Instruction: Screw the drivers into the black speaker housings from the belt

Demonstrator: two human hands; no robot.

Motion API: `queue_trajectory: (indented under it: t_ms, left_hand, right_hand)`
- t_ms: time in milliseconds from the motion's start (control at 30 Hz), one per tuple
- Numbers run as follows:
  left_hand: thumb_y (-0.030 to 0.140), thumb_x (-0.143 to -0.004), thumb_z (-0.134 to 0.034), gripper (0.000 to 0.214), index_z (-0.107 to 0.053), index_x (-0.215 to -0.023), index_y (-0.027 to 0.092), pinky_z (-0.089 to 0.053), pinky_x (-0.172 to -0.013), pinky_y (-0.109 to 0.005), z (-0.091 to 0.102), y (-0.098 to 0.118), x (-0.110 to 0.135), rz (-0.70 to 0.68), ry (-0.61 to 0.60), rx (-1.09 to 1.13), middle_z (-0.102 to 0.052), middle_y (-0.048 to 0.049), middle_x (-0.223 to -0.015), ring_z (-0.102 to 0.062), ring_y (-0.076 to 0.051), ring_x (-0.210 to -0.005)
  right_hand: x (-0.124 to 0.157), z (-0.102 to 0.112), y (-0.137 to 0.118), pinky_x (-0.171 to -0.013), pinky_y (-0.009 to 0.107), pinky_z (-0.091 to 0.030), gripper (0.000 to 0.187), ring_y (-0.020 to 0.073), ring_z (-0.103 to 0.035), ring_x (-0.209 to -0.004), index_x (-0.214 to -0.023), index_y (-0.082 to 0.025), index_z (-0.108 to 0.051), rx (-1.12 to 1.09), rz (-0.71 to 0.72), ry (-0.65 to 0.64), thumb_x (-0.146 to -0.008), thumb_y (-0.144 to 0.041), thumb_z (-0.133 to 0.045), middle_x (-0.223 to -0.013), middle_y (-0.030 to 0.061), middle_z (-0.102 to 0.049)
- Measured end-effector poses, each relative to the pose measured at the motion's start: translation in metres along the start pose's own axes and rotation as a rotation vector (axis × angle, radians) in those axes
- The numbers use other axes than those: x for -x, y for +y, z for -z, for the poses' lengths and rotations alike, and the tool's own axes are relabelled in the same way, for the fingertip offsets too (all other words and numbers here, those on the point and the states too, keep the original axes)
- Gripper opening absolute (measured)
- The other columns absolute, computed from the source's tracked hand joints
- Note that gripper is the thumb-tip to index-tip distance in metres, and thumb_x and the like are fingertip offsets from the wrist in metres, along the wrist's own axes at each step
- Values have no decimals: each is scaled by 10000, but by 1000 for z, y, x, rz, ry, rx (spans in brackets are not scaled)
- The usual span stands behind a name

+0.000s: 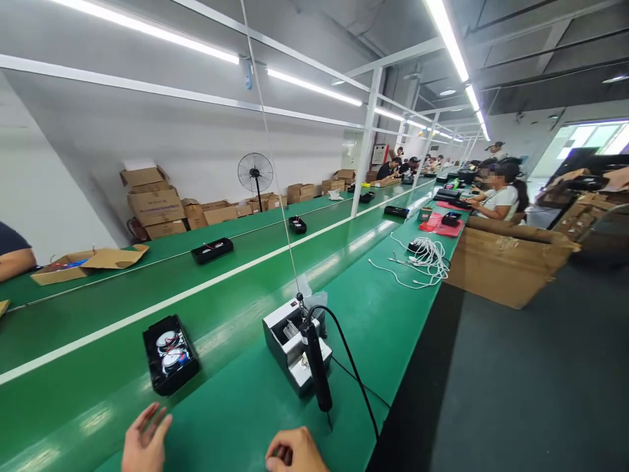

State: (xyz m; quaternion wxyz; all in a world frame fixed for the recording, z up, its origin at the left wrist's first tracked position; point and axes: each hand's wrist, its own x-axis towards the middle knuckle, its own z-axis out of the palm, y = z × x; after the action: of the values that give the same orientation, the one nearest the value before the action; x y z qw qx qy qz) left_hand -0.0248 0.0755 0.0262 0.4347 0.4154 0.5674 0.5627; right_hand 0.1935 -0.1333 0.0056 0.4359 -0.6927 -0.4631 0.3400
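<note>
My left hand [145, 440] is at the bottom left, its fingers apart and holding nothing. Just beyond its fingertips lies a black speaker housing [181, 379], open at the top, with two round silver speakers and red and blue wires inside. My right hand [297, 451] is low over the green bench with its fingers curled in, and nothing shows in them. Above and right of that hand, a black electric screwdriver [317, 367] hangs bit-down on a cord. Behind the screwdriver stands a grey and white screw feeder [281, 351] with small screws at its front.
More black housings [212, 251] sit along the green belt. White cables [425, 262] lie bundled on the bench at right. A large cardboard box [511, 269] stands beyond. A co-worker [498, 196] sits at right; another person's arm [14, 252] shows at far left by an open carton [118, 259].
</note>
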Motion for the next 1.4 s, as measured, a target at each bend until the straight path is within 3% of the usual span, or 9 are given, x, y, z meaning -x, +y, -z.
queue_trajectory:
  t_ms: [100, 200, 300, 400, 533, 733, 1067, 1400]
  left_hand:
    - [503, -567, -811, 556, -636, -1005, 209, -534, -1018, -511, 0, -30, 26, -39, -183, -48, -727, -54, -1002, -704, -304, -1012]
    - [601, -548, -805, 605, -678, -991, 208, -590, -943, -453, -6, -44, 45, -38, -321, -132, -767, -68, -955, -726, -316, -980]
    - [675, -616, -728, 563, -718, -944, 217, -613, -896, -419, -11, -46, 57, -64, -363, -252, -789, -62, -931, -741, -315, -958]
    - [720, -664, -644, 567, -746, -908, 218, -619, -880, -420, -11, -42, 67, -82, -325, -344, -799, -63, -945, -747, -322, -957]
    - [708, -659, -639, 550, -772, -864, 215, -619, -882, -408, -10, -30, 87, -109, -327, -332, -807, -79, -954, -752, -322, -950]
    - [642, -795, -585, 480, -773, -875, 208, -622, -858, -384, -17, -14, 109, -221, -358, -338, -806, -103, -951, -762, -284, -903]
    - [644, -883, -491, 519, -767, -917, 205, -600, -871, -342, -18, -15, 117, -218, -350, -352, -798, -100, -1000, -747, -252, -919]
    - [656, -895, -456, 538, -747, -936, 206, -608, -814, -331, -16, -16, 115, -229, -362, -358, -799, -94, -946, -753, -254, -873]
  right_hand:
    - [-24, -17, -23, -509, 198, -433, 177, 141, -613, -538, -765, -213, -819, -78, 98, -95, -670, -136, -691, -590, -12, -691]
    - [-53, -40, -43, -530, 191, -438, 164, 122, -585, -513, -763, -211, -815, -97, 167, -128, -670, -128, -709, -556, -31, -670]
    - [-77, -60, -52, -523, 185, -438, 137, 123, -596, -514, -751, -193, -807, -94, 196, -129, -683, -133, -705, -583, -17, -695]
    - [-84, -70, -48, -535, 191, -446, 154, 136, -626, -545, -770, -191, -802, -89, 233, -126, -702, -136, -676, -631, 1, -726]
    - [-74, -67, -36, -556, 207, -450, 128, 146, -631, -560, -762, -192, -782, -118, 348, -79, -734, -181, -657, -651, 16, -729]
    - [-70, -57, -27, -531, 223, -423, 246, 142, -583, -529, -861, -165, -754, -179, 355, -91, -875, -316, -561, -615, 23, -672]
    - [-66, -53, -24, -530, 244, -422, 268, 142, -567, -531, -902, -172, -784, -196, 390, -149, -882, -316, -559, -664, 36, -711]
    - [-66, -53, -29, -524, 245, -434, 253, 143, -549, -514, -906, -190, -802, -185, 409, -125, -865, -298, -577, -650, 32, -712]
